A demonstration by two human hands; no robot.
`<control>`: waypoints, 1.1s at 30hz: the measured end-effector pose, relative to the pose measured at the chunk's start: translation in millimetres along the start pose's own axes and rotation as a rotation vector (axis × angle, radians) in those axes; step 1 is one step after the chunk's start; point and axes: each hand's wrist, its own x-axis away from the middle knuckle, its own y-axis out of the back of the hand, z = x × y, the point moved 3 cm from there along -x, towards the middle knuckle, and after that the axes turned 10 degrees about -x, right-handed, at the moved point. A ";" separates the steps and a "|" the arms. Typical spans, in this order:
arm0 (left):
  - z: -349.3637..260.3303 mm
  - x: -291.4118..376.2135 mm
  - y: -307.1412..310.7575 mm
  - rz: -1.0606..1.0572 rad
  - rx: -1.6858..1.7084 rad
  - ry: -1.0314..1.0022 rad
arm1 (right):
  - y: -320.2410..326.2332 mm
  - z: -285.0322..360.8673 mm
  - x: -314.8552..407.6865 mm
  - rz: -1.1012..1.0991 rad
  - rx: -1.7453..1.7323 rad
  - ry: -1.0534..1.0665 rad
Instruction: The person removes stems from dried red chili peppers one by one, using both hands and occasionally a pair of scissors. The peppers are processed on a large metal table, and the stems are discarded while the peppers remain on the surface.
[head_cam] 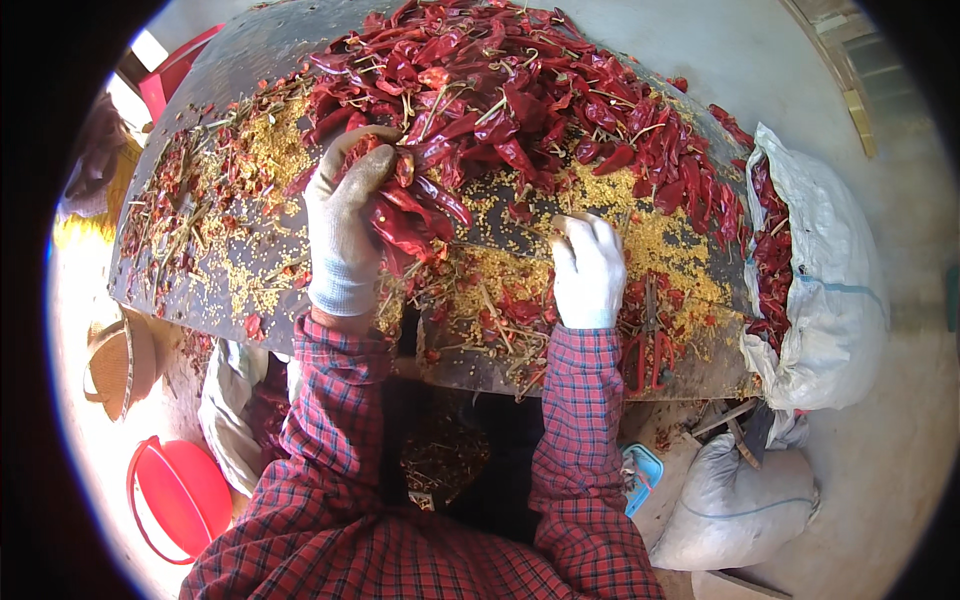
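Note:
My left hand (349, 202), in a white work glove soiled at the fingers, is closed around several dried red chili peppers (409, 217) at the centre-left. My right hand (589, 266), in a cleaner white glove, hovers over or rests on the table right of centre, its fingers curled; whether it pinches anything is hidden. Beyond both hands a large heap of dried red chilies (517, 97) lies on the dark tabletop (262, 37). Yellow chili seeds (611, 191) are scattered around the hands. Red-handled scissors (646, 360) lie just right of my right wrist.
Stems and pepper scraps (180, 202) cover the table's left side. A white woven sack of chilies (832, 300) stands at the right edge, another white sack (742, 510) below it. On the floor are a red basket (184, 491), a blue plastic container (645, 476) and a tan woven hat (120, 367).

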 end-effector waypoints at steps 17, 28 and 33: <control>4.5 6.3 -8.9 0.169 -0.513 0.143 | -19.4 -14.5 -9.0 -0.011 -1.006 -0.620; 20.3 19.6 -41.3 0.427 -0.893 -0.018 | 25.6 8.1 -6.9 -0.066 -1.039 -0.593; 20.7 7.0 -21.1 0.299 -0.867 0.065 | 49.0 -12.4 -5.7 0.244 -0.805 -0.474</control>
